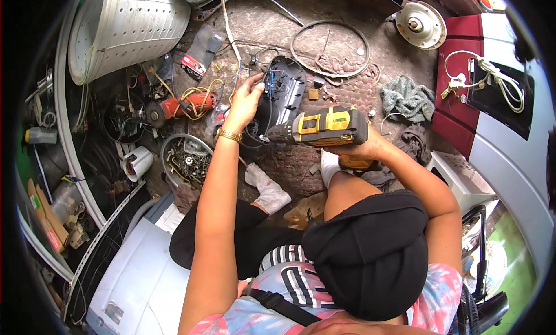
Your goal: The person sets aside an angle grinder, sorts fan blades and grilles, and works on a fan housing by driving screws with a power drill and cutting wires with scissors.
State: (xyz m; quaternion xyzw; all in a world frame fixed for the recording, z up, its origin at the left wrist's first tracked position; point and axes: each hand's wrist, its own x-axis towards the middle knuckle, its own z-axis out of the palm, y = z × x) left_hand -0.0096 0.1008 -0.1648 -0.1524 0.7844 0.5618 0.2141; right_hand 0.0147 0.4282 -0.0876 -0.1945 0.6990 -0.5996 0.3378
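My right hand (374,145) is wrapped round the grip of a yellow and black cordless drill (330,126). The drill lies level in the air, its chuck toward the left, close to my left wrist. My left hand (248,100), with a gold watch above it, has its fingers closed at the left edge of a black plastic housing (294,80). A small blue part (270,81) shows by those fingertips. The housing rests on the floor, and the drill stands between it and me.
Left of the housing lies a red angle grinder (191,105) with a yellowish cord. A perforated white drum (136,28) stands far left. Beyond are a hose ring (293,42) and screwdriver (284,10). Right are a grey cloth (407,97) and a red and white appliance panel (460,115).
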